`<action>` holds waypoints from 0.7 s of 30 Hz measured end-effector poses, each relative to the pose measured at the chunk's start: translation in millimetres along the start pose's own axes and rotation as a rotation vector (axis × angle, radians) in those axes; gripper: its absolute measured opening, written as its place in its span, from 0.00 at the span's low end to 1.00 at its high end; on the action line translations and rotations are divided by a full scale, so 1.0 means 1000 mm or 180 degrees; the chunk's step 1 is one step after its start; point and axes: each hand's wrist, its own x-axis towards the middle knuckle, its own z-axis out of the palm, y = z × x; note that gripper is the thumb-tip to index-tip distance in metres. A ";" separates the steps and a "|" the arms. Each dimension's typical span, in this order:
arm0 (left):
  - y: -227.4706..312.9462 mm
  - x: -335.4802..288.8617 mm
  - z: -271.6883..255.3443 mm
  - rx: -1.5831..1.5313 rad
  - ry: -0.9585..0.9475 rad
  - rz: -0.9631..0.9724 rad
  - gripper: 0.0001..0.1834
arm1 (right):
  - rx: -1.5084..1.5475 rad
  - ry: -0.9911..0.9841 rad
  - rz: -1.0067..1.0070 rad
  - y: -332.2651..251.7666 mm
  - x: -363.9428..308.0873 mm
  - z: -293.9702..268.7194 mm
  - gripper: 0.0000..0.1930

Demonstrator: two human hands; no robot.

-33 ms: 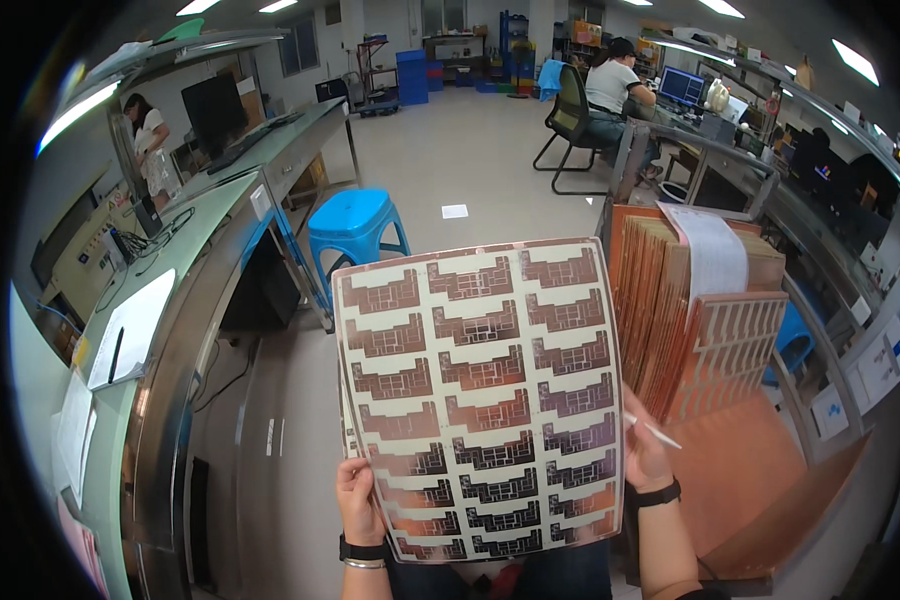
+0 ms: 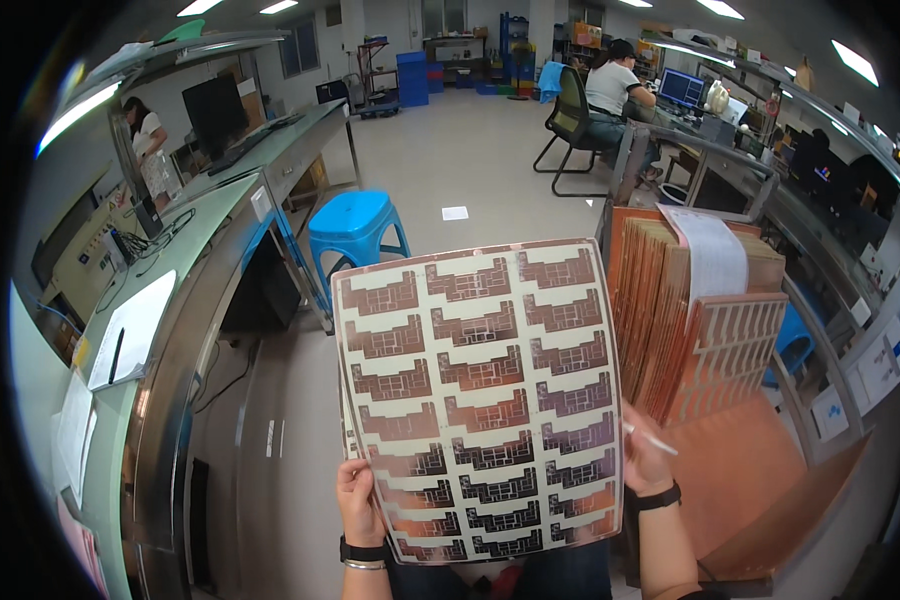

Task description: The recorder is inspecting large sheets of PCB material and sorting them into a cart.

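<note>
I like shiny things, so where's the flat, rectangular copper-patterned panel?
In the head view, the panel is at lower centre, between the left hand and right hand.

The near circuit panel (image 2: pixel 485 400) carries glossy, reflective copper-coloured metal patterns set among smooth, matt cream areas, while on the right the upright stack of panels (image 2: pixel 642 290) shows duller, reddish copper-like edges beneath a limp, matt paper sheet (image 2: pixel 718 258). Farther off to the left, the stool (image 2: pixel 348 213) is smooth, slightly shiny blue plastic; the left workbench (image 2: pixel 210 212) has a smooth green top with shiny metal edging, and the pale floor (image 2: pixel 450 160) looks smooth with a soft sheen.
</note>
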 end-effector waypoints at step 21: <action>-0.009 0.029 -0.006 0.0794 0.0155 -0.0902 0.19 | -0.1259 0.3037 -0.3041 -0.154 -0.097 0.008 0.15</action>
